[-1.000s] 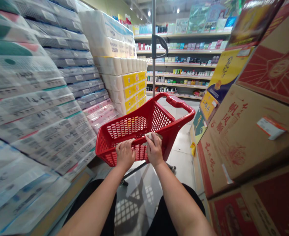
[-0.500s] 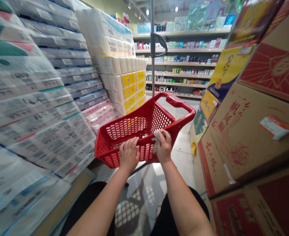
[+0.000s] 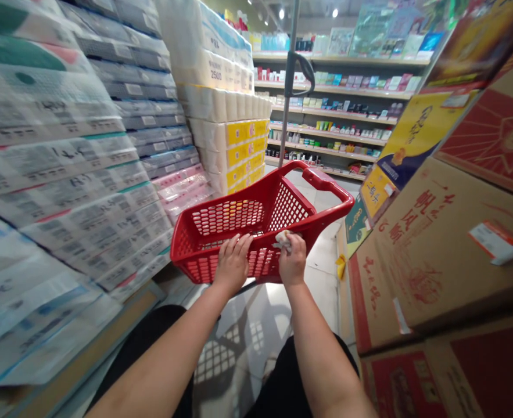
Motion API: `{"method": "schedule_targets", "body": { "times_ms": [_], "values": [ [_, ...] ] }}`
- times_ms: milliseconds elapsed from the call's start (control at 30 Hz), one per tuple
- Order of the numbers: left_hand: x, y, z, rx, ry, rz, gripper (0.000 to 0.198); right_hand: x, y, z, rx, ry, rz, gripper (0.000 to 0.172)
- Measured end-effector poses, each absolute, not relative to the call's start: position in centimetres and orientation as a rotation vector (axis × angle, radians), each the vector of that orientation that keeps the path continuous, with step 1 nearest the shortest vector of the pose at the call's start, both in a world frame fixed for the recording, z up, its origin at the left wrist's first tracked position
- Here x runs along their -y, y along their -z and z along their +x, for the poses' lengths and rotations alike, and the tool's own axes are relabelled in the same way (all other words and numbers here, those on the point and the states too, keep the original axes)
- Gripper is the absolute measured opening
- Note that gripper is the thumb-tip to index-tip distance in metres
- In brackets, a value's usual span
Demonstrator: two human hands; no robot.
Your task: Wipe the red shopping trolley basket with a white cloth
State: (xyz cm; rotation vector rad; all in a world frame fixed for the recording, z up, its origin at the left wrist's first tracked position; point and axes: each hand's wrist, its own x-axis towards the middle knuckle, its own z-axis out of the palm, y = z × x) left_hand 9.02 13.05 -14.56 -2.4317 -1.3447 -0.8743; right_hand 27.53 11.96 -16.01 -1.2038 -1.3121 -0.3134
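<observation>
A red plastic shopping basket (image 3: 239, 217) on a wheeled frame stands tilted in the aisle in front of me, its handle (image 3: 326, 181) at the far end. My left hand (image 3: 232, 262) grips the basket's near rim with curled fingers. My right hand (image 3: 291, 258) is closed on a small crumpled white cloth (image 3: 282, 238) and presses it against the near rim, just right of my left hand. The basket's inside looks bare as far as I can see.
Stacked packs of tissue and toilet rolls (image 3: 108, 151) wall the left side. Large cardboard boxes (image 3: 448, 244) lean in on the right. A grey pole with a black handle (image 3: 291, 81) rises behind the basket. Product shelves (image 3: 334, 116) cross the far end; tiled floor (image 3: 317, 278) lies between.
My right hand with the cloth has slid right along the near rim. My view has shifted a little, and the basket sits slightly higher and further right in the frame.
</observation>
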Motion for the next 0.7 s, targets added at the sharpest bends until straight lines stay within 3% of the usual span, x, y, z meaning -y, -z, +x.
{"method": "schedule_targets", "body": {
  "times_ms": [100,267,467,567,700],
  "values": [
    [-13.0,14.3,9.0,1.405,0.854,-2.433,0.062,-11.8,16.7,27.5,1.435,0.255,-1.220,0.036],
    [-12.5,14.3,8.8,1.570,0.827,-2.356,0.066,-11.6,17.2,28.0,1.185,0.280,-1.396,0.033],
    [-12.3,14.9,8.7,1.640,0.825,-2.302,0.069,-11.2,17.4,26.4,1.460,0.109,-1.285,0.033],
    [-12.2,15.1,8.5,1.644,0.829,-2.301,0.069,-11.2,17.4,26.3,1.264,0.193,-1.362,0.033],
    [-12.1,15.2,8.4,1.637,0.838,-2.311,0.068,-11.4,17.3,26.7,1.460,0.212,-1.353,0.028]
  ]
}}
